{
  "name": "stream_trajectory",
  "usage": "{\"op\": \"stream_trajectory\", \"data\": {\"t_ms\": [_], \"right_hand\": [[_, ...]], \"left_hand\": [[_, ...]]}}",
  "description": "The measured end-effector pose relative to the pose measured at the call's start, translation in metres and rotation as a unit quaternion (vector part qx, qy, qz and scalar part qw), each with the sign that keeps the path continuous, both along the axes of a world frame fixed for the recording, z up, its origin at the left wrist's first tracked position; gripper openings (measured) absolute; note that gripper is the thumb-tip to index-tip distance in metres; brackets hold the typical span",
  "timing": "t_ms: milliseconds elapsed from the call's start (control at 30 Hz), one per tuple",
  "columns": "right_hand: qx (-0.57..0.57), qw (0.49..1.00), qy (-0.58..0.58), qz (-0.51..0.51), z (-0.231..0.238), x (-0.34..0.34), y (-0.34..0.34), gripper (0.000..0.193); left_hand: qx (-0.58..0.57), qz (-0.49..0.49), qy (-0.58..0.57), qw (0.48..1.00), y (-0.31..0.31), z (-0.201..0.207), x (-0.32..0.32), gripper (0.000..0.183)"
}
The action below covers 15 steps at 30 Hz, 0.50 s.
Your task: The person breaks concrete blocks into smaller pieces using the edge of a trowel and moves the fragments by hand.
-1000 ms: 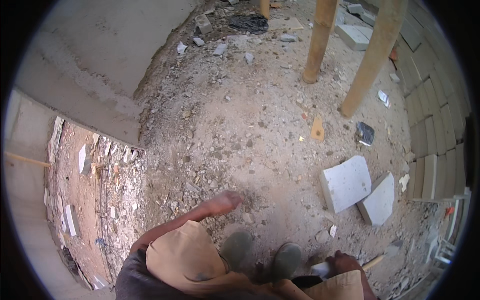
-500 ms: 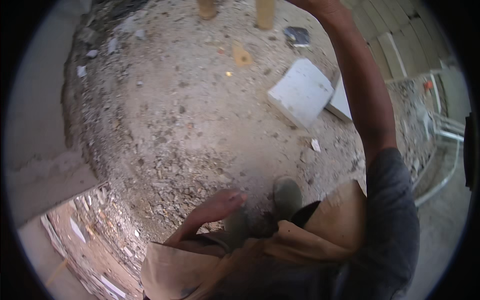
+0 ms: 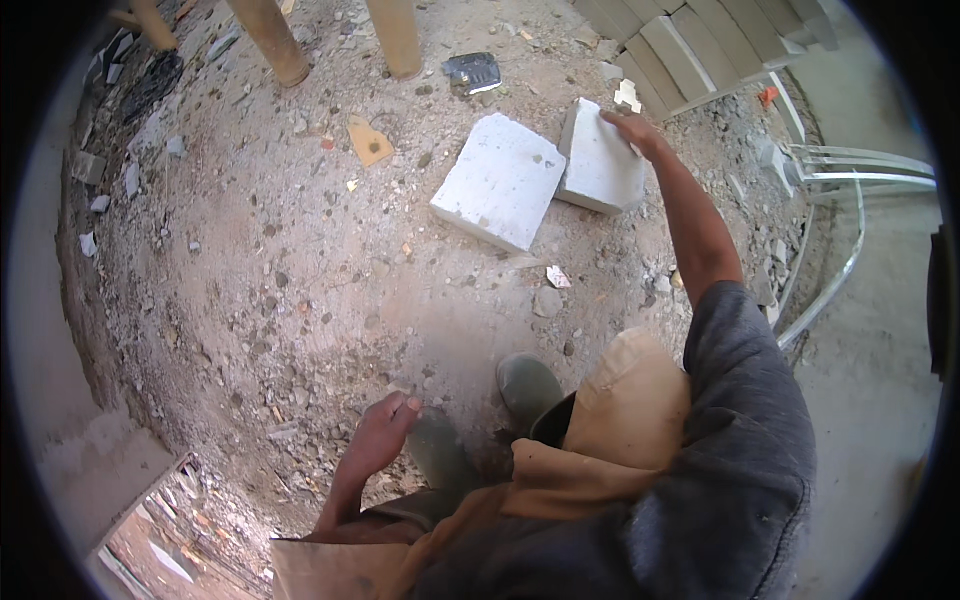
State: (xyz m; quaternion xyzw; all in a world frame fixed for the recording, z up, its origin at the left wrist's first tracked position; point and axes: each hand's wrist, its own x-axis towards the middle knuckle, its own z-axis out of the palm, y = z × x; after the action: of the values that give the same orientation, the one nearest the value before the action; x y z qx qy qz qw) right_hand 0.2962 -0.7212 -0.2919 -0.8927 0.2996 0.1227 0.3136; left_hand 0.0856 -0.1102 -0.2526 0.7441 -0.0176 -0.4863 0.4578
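Note:
Two pale concrete blocks lie side by side on the gritty ground: a broad left block (image 3: 500, 182) and a right block (image 3: 600, 165) that sits against its edge. Over the far right corner of the right block is my right hand (image 3: 635, 130), arm stretched out, fingers extended. Whether the fingertips press on the block or hover over it is hard to tell. Down by my green boots (image 3: 528, 388), my left hand (image 3: 383, 432) hangs with its fingers curled in and nothing visible in them.
A stack of grey blocks (image 3: 690, 50) rises at the far right, near bent pale rods (image 3: 850, 170). Wooden posts (image 3: 395, 40) stand at the far side. A dark flat piece (image 3: 473, 72) and a tan scrap (image 3: 370, 142) lie among rubble. A concrete ledge (image 3: 120, 470) edges the left.
My right hand has come down from the upper edge of the picture to the right block. The view has shifted, so the blocks sit further left. My left hand stays low near the boots.

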Motion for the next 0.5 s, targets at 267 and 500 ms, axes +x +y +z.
{"op": "stream_trajectory", "data": {"t_ms": [267, 500], "right_hand": [[-0.047, 0.997, -0.023, 0.057, 0.031, -0.032, 0.015, 0.055], [0.151, 0.954, -0.254, -0.041, 0.035, -0.113, 0.057, 0.053]], "left_hand": [[0.019, 0.021, 0.025, 0.999, 0.000, -0.002, 0.002, 0.041], [0.009, 0.009, 0.010, 1.000, -0.012, -0.013, 0.005, 0.041]]}}
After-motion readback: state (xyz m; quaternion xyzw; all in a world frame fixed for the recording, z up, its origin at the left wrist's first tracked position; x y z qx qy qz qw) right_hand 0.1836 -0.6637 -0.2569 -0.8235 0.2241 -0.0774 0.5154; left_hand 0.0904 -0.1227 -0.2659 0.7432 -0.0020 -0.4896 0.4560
